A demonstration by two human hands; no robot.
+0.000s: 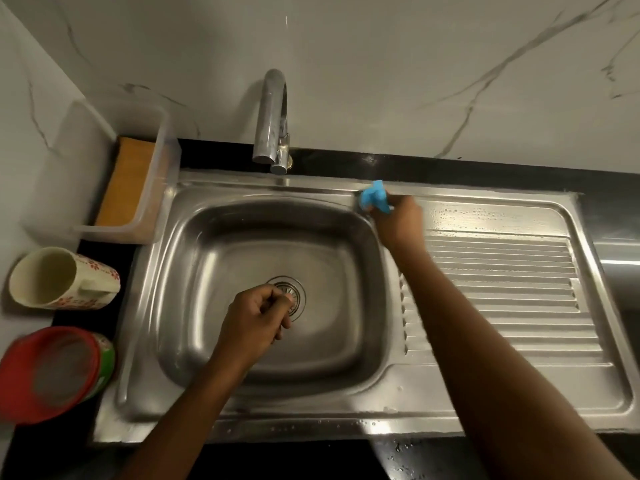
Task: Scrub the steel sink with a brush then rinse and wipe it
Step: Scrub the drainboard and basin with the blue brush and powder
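Observation:
The steel sink (214, 375) fills the middle, with a round drain (294, 292) in its basin and a ribbed drainboard (502, 299) on the right. My right hand (398, 223) grips a bunched blue cloth (374, 200) and holds it against the sink's back rim, at the basin's far right corner. My left hand (256, 320) hovers over the basin in front of the drain, fingers loosely curled, holding nothing that I can see. No brush is in view.
A chrome tap (272, 123) rises behind the basin; no water runs. A clear plastic tub (156, 188) holding an orange sponge (126, 181) stands back left. A floral mug (59, 278) and a red-lidded container (52, 372) lie left of the sink. Droplets dot the drainboard.

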